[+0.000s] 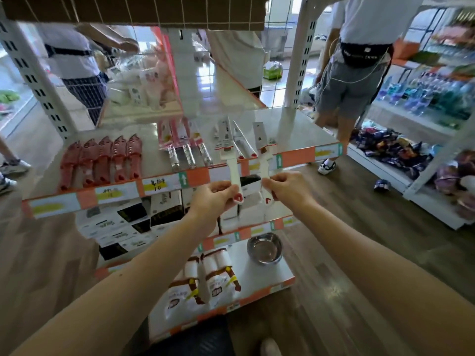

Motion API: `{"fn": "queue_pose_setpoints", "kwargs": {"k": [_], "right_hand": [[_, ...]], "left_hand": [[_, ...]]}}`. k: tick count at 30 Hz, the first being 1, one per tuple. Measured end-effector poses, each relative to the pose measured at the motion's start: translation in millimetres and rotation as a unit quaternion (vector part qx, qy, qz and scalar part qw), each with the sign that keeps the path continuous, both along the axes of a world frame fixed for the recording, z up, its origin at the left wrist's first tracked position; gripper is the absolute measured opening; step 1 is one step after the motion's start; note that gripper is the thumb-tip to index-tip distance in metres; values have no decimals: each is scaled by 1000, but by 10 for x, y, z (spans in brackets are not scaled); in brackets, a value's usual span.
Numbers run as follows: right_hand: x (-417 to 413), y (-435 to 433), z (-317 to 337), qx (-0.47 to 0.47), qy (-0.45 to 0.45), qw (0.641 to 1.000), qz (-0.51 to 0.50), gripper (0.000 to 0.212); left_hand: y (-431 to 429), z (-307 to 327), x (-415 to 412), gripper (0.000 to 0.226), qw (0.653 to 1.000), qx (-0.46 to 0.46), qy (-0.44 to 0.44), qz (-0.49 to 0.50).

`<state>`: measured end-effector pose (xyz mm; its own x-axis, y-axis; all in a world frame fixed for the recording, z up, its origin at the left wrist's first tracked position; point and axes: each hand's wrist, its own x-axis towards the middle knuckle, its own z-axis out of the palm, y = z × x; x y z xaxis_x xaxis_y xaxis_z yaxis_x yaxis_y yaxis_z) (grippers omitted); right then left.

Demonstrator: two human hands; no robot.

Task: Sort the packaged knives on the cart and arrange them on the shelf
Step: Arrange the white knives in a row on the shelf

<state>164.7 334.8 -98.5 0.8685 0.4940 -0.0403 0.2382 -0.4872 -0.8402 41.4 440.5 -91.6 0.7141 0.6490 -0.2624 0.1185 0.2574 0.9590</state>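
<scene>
Now my left hand [214,199] pinches the near end of one white knife handle, with the fingers [226,187] curled tight round it. My right hand [286,187] does the same to a second white handle, just beside the first. A little red tip pokes out under each pinch.

Going out from the fingers, both knives run straight away from me. The left knife [235,170] and the right knife [264,165] lie side by side, close but apart. The handles point back at my fingers, and the wrapped blades point to the back of the shelf [303,132]. The blade halves rest on the shelf top. The handle halves hang out over its front edge, where my fingers are. Each hand is right on its own knife, so neither is nearer. I think the next move is a push forward, along the long way of each knife.

Past my fingers, a third white knife [244,147] lies between the two blades. Further out, left of my left hand, lie silver-handled knives [185,150].

I cannot see the cart at all. My fingers hide part of each handle end. The words on the packs are too blurry to read.
</scene>
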Motion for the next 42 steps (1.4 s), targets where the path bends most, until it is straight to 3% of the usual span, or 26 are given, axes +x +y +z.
{"fn": "queue_pose_setpoints", "kwargs": {"k": [3,8,13,16,19,23,26,33,42], "right_hand": [[433,143,103,-38,-52,998,23,29],[1118,455,287,-93,-134,985,51,12],[1467,770,277,-183,-191,959,102,21],[1560,866,210,-182,-189,957,121,20],[1585,960,147,-186,-177,956,144,19],[1577,1019,95,-158,-162,962,155,27],[1554,1017,73,-140,-158,965,154,30],[1462,988,101,-147,-198,952,184,31],[1424,977,41,-172,-224,940,193,21]], "left_hand": [[42,24,346,6,1000,-1,0,29],[149,125,759,5,994,-13,-16,103],[252,188,965,12,989,-12,-10,144],[293,200,1026,6,989,-2,3,148],[337,218,1087,25,989,10,15,149],[329,248,1104,13,989,-4,11,146],[353,233,1097,18,989,-3,9,146],[353,197,1102,7,991,-4,-3,136],[361,154,1133,16,994,-4,-4,111]]}}
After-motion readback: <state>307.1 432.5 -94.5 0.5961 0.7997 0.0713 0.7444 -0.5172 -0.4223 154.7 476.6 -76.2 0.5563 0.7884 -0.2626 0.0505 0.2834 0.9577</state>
